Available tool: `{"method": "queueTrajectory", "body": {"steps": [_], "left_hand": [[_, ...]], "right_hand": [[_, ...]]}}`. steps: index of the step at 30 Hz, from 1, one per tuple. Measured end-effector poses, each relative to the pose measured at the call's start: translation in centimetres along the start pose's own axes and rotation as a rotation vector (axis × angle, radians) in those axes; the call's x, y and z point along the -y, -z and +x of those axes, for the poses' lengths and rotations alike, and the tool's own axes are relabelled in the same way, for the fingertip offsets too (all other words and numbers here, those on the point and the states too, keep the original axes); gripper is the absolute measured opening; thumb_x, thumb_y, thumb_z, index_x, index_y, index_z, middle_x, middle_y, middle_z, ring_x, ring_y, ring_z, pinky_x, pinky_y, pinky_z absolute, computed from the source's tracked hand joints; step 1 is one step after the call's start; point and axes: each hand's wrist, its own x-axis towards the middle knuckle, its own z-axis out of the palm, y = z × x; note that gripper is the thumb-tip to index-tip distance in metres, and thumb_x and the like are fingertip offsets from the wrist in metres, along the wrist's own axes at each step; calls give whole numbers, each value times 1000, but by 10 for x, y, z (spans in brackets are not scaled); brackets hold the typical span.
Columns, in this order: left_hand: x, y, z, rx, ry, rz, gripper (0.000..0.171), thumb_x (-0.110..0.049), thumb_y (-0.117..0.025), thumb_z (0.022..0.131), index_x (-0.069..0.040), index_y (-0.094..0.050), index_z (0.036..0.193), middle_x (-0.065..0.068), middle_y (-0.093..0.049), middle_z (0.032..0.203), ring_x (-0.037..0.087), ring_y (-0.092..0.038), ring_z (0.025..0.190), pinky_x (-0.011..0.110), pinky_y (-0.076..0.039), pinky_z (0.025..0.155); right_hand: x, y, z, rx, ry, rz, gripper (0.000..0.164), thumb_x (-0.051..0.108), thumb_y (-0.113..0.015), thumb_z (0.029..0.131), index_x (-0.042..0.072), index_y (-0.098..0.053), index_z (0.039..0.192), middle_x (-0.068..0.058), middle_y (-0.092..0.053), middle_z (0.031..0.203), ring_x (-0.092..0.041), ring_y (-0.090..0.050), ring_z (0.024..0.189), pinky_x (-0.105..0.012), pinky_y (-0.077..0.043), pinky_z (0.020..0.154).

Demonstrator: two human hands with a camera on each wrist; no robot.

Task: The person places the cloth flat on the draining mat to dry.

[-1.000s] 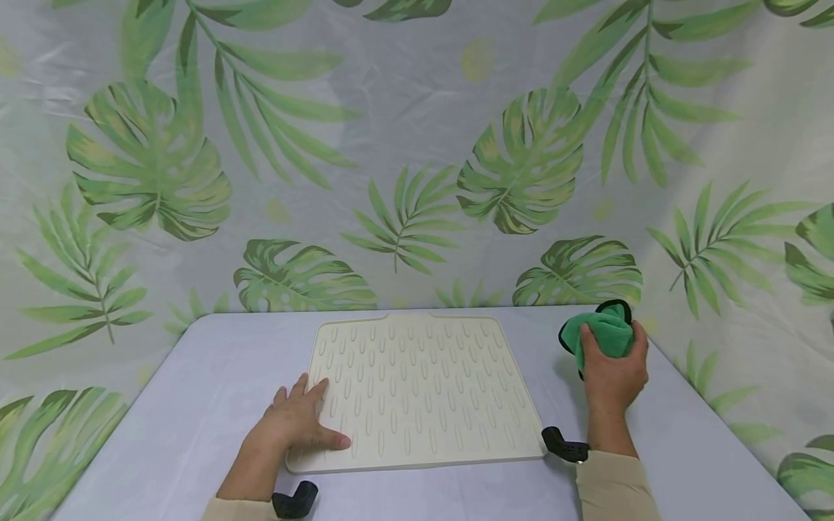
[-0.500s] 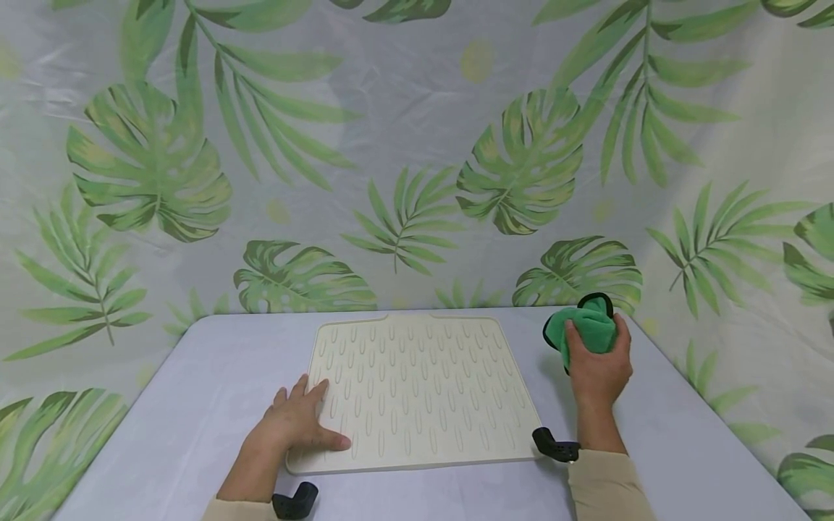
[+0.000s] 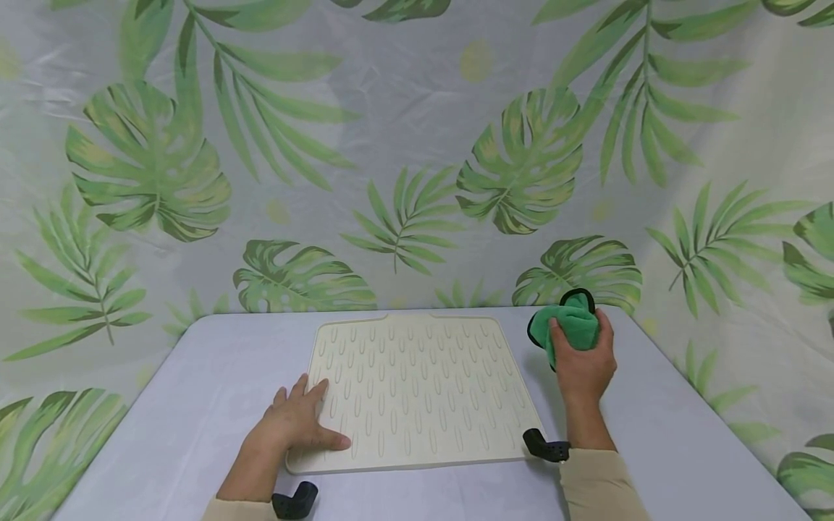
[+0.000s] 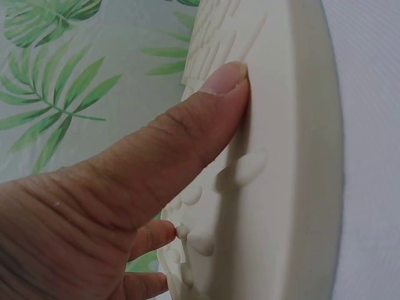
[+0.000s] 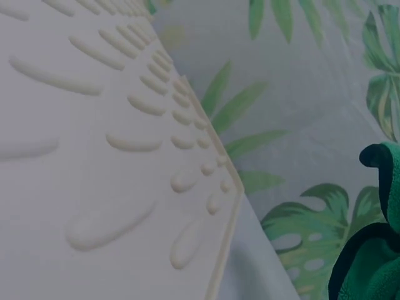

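Observation:
A cream mat with raised oval ridges [image 3: 423, 391] lies flat on the white table. My left hand [image 3: 289, 423] rests spread on the mat's near left corner, with the thumb [image 4: 206, 106] touching its ridged surface in the left wrist view. Beyond the mat's right edge, my right hand [image 3: 586, 362] grips a bunched green cloth with black edging [image 3: 573, 322], held above the table. In the right wrist view only part of the cloth [image 5: 375, 269] shows at the right side, and the hand itself is out of sight there.
The white table [image 3: 221, 376] extends on both sides of the mat. A leaf-patterned curtain [image 3: 404, 130] hangs behind its far edge. Black wrist cameras [image 3: 546, 445] sit at both cuffs, the right one near the mat's lower right corner.
My right hand has moved left and slightly away from me with the green cloth, closer to the mat's right edge. The left hand and the mat have stayed in place.

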Motion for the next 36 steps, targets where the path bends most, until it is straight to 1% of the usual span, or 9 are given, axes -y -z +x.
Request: {"method": "queueTrajectory", "body": {"steps": [8,19,28,31,36], "left_hand": [[0,-1,1,6,1,-11,128,-58,-96,51,-4,-42,154,36,-22,163,70,-14,145,80,-25,112],[0,-1,3,5,3,1,127,-58,-96,52,-4,-43,154,36,-23,163,70,-14,144,80,-26,112],[1,-2,3,-1,3,-7,128,-58,-96,51,-5,-43,154,37,-22,162,71,-13,144,80,-24,112],[0,-2,3,0,2,-5,127,-58,-96,51,-4,-43,154,38,-22,162,71,-14,144,80,-24,112],[0,-1,3,3,6,-1,127,-58,-95,51,-5,-43,154,37,-22,162,71,-14,144,80,-24,112]], "right_hand": [[3,-4,-4,23,17,-10,78,45,-82,84,26,-47,152,-17,-59,145,-40,-54,132,-59,-43,101],[2,-7,-5,27,29,-10,77,45,-82,84,28,-49,151,-16,-60,145,-40,-55,130,-59,-44,100],[6,-12,-12,74,60,-14,78,44,-81,85,26,-47,153,-19,-58,145,-41,-55,129,-59,-45,97],[5,-14,-14,85,75,-17,77,43,-81,85,25,-47,153,-18,-58,146,-41,-56,129,-59,-46,96],[6,-16,-15,96,88,-21,77,43,-81,86,27,-47,153,-16,-58,147,-41,-56,130,-59,-45,97]]}}
